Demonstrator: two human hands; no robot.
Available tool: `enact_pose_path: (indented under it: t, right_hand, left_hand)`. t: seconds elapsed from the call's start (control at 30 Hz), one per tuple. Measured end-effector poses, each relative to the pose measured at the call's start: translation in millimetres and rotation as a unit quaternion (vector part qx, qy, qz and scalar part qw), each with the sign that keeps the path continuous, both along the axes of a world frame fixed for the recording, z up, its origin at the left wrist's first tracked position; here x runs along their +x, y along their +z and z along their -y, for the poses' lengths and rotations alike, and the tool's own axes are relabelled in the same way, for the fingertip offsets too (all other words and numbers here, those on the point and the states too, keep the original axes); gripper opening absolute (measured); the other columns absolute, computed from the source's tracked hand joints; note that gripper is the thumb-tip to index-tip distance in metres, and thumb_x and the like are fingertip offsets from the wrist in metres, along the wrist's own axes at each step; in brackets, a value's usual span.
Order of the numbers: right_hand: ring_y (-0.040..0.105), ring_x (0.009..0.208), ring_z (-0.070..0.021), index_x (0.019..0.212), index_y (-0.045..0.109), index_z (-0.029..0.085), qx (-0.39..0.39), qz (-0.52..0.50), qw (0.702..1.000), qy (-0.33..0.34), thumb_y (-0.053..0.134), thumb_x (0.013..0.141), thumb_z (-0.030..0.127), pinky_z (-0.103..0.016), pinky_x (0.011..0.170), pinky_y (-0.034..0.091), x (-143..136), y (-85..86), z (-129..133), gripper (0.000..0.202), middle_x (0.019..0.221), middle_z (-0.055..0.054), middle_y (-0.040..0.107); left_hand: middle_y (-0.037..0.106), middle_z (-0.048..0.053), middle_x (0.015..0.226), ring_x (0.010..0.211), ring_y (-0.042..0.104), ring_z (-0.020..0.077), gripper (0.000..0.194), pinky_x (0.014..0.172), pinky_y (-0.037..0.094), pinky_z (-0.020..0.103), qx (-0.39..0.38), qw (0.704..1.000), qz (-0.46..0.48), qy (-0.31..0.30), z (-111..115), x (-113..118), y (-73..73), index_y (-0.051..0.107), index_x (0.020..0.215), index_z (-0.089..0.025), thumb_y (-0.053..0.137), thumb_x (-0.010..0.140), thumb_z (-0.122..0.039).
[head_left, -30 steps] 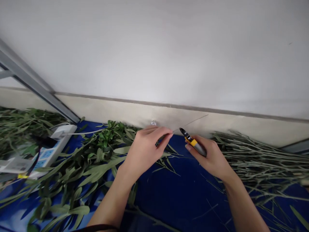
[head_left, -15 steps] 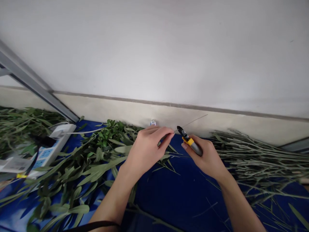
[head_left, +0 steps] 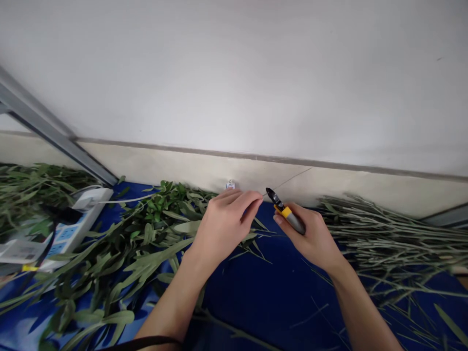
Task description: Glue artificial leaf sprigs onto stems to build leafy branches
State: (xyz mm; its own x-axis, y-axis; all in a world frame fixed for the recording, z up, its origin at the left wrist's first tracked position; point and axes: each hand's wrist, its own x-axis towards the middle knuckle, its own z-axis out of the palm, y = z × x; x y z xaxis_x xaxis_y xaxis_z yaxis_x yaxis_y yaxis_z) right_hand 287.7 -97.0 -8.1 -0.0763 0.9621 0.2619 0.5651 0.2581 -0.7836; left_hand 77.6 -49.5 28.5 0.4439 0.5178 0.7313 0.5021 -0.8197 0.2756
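With thumb and fingertips pinched together, my left hand holds a thin stem that sticks out to the upper right. Most of my left fingers hide behind the back of the hand. My right hand is wrapped round a pair of pruning shears with grey and yellow handles and dark blades. The blades lie at the stem, just right of my left fingertips. Whether they are closed on it, I cannot tell. Leafy green branches lie under and left of my left hand.
A pile of thin bare stems lies at right on the blue surface. A white power strip with plugs and cables stands at left beside a metal frame post. The pale wall rises close behind my hands.
Both hands keep their grips. The shears' blades and the stem have shifted very slightly up and left in the picture, as the whole view moves a little too.
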Motion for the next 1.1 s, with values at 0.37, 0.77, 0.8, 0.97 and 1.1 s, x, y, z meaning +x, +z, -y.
enact_pose_path:
  t: [0.37, 0.77, 0.8, 0.97, 1.1]
  right_hand:
    - [0.043, 0.062, -0.0126, 0.087, 0.059, 0.021, -0.001, -0.002, 1.0, 0.012, 0.061, 0.098, 0.033, -0.029, 0.06, 0.034, 0, 1.6, 1, 0.017, 0.07, 0.004, 0.049]
    - [0.041, 0.06, -0.0126, 0.086, 0.059, 0.021, -0.014, -0.014, 1.0, 0.013, 0.061, 0.099, 0.035, -0.029, 0.059, 0.033, 0, 1.6, 1, 0.019, 0.068, 0.005, 0.047]
    - [0.042, 0.06, -0.0125, 0.086, 0.058, 0.021, -0.013, -0.014, 1.0, 0.013, 0.061, 0.098, 0.034, -0.029, 0.059, 0.033, -1, 1.4, 2, 0.019, 0.068, 0.005, 0.047]
    - [0.044, 0.058, -0.013, 0.086, 0.056, 0.021, 0.008, 0.005, 1.0, 0.001, 0.059, 0.1, 0.032, -0.028, 0.058, 0.033, -3, -2.0, 0, 0.018, 0.067, 0.004, 0.049]
    - [0.045, 0.054, -0.0139, 0.087, 0.056, 0.022, 0.035, 0.026, 0.999, -0.031, 0.058, 0.1, 0.034, -0.028, 0.056, 0.034, -10, -10.1, -2, 0.018, 0.064, 0.004, 0.05]
  left_hand:
    - [0.078, 0.003, 0.088, 0.076, 0.073, 0.0152, 0.01, 0.074, 0.058, 0.03, -0.003, 1.0, -0.003, 0.002, 1, 0, 0.4, 0.069, 0.103, -0.019, 0.062, 0.1, -0.014]
    - [0.078, 0.003, 0.087, 0.077, 0.073, 0.0158, 0.008, 0.074, 0.057, 0.029, -0.004, 1.0, -0.008, 0.004, 1, -1, 1.5, 0.069, 0.102, -0.018, 0.063, 0.1, -0.013]
    - [0.078, 0.003, 0.087, 0.077, 0.074, 0.0159, 0.007, 0.074, 0.057, 0.029, -0.003, 1.0, -0.007, 0.004, 1, -1, 1.3, 0.069, 0.102, -0.017, 0.064, 0.099, -0.013]
    - [0.078, 0.004, 0.088, 0.076, 0.073, 0.0157, 0.008, 0.074, 0.057, 0.03, -0.006, 1.0, 0.0, 0.002, 1, 0, 0.6, 0.07, 0.102, -0.017, 0.064, 0.099, -0.013]
    - [0.078, 0.004, 0.09, 0.077, 0.073, 0.0158, 0.008, 0.075, 0.058, 0.031, -0.005, 1.0, -0.001, 0.005, 1, -1, 2.1, 0.07, 0.104, -0.018, 0.064, 0.1, -0.014]
